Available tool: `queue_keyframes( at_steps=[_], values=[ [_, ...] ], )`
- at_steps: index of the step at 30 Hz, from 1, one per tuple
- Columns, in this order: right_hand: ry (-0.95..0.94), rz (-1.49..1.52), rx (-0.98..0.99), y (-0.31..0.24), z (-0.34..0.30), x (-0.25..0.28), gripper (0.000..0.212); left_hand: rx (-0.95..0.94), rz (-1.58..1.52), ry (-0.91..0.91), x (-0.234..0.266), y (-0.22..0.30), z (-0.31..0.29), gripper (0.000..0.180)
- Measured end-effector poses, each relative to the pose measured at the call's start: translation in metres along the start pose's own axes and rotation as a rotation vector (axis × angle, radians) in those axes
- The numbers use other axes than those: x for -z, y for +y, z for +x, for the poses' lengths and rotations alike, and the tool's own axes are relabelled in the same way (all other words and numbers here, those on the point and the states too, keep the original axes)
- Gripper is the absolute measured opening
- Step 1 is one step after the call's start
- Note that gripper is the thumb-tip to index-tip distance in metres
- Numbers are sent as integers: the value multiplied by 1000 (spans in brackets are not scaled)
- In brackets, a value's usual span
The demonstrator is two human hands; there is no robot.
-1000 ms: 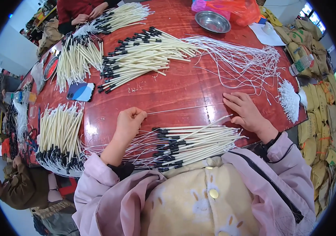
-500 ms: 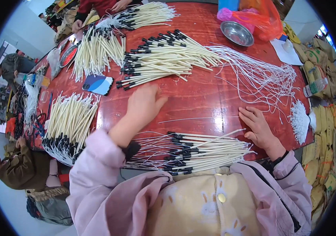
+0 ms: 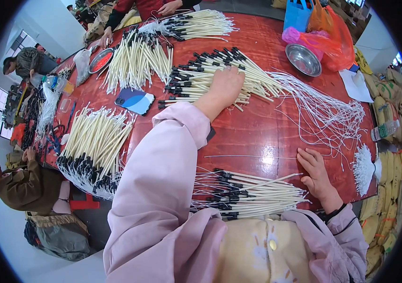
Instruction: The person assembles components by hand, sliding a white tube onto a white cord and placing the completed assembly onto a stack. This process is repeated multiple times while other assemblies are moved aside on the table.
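My left hand (image 3: 228, 86) reaches forward onto a pile of cream-coloured rods with black end pieces (image 3: 196, 78). Its fingers bend down over the rods; the tips are hidden, so what they grip does not show. My right hand (image 3: 318, 173) lies on the red table with its fingers stretched out, beside a thin white cord (image 3: 257, 156). Just in front of me is another bundle of such rods (image 3: 262, 191), lying crosswise, its white cords trailing left beneath my left sleeve. From the far pile, long white cords (image 3: 323, 104) spread to the right.
More rod bundles (image 3: 99, 137) lie at the left and far side. A phone (image 3: 135, 101), a metal bowl (image 3: 303, 60), plastic bags (image 3: 335, 40) and a bunch of white cord ends (image 3: 364, 170) are on the table (image 3: 262, 127). Other people work at the far and left edges.
My left hand has moved forward and right from the table's middle onto the far rod pile. My right hand stays resting on the table. The whole view has shifted slightly.
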State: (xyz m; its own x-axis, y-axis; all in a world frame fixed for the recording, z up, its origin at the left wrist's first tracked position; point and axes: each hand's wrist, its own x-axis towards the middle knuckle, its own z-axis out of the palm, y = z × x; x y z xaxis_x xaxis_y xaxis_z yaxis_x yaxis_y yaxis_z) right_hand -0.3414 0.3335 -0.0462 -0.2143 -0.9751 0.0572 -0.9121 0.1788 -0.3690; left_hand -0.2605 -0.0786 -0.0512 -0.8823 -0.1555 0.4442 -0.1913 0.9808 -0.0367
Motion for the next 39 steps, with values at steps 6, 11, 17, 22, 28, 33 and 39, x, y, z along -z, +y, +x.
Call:
queue_keyframes(
  at_steps=[6,11,17,22,28,33,39],
  values=[
    [34,32,18,7,-1,-6,81,-13,-154,-35,63,21,-25,14],
    [81,24,49,9,-1,-10,79,172,-519,42,108,20,-125,12],
    [75,38,40,11,-1,-10,78,454,-541,-237,142,2,-221,11],
    [73,51,22,4,0,-10,78,449,-542,-211,135,9,-239,10],
    [67,41,3,0,1,-10,78,444,-581,-219,124,17,-236,10],
    [64,28,-3,-1,1,-10,81,444,-601,-220,121,18,-235,10],
    [59,1,-15,-2,1,-11,83,438,-606,-225,121,20,-234,11]
  ],
)
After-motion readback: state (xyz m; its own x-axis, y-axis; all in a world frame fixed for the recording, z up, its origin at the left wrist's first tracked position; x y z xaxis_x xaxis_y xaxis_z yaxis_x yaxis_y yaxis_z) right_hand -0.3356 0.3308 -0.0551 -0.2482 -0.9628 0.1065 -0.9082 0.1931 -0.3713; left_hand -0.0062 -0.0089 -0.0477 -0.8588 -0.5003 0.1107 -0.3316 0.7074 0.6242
